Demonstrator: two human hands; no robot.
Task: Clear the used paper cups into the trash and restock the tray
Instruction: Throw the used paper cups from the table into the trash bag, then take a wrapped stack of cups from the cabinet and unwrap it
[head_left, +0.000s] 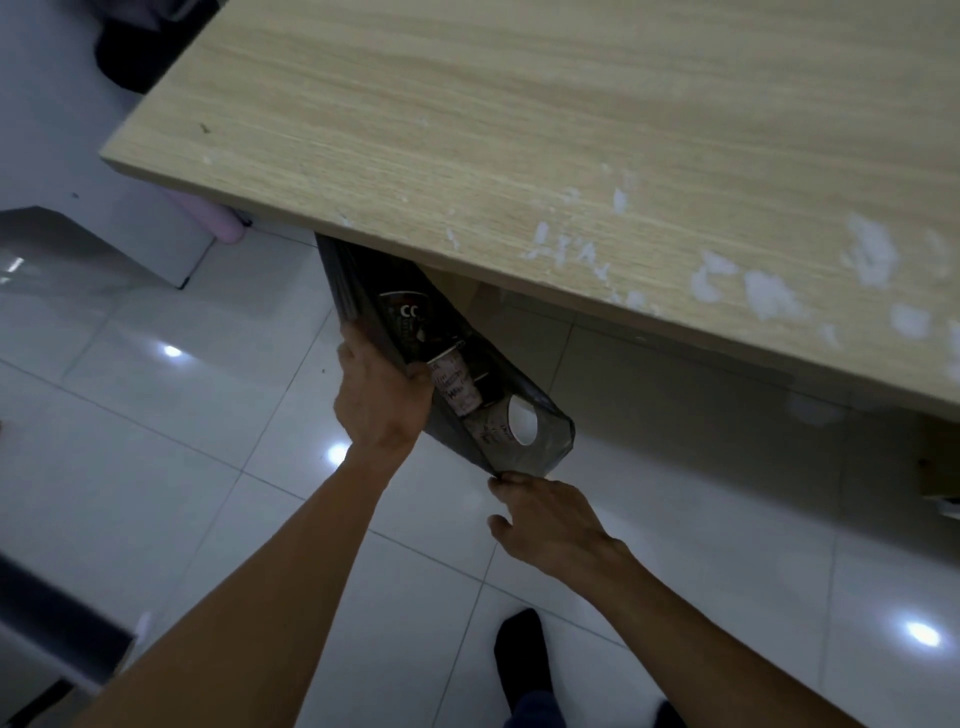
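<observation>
A dark plastic trash bag (353, 291) hangs open below the edge of the wooden table (519, 130). Inside it lie used paper cups: one with printed text (457, 387), one showing its white inside (522, 427), and a dark can-like container (408, 317) deeper in. My left hand (382, 395) grips the bag's left rim with fingers curled over it. My right hand (550, 519) pinches the bag's near corner with its fingertips. No tray is in view.
The table top carries white scuffed patches (753, 286) near its front edge. White glossy floor tiles (208, 415) lie below. A pink object (228, 228) sits under the table's left corner. My dark-socked foot (522, 654) stands on the floor below my right arm.
</observation>
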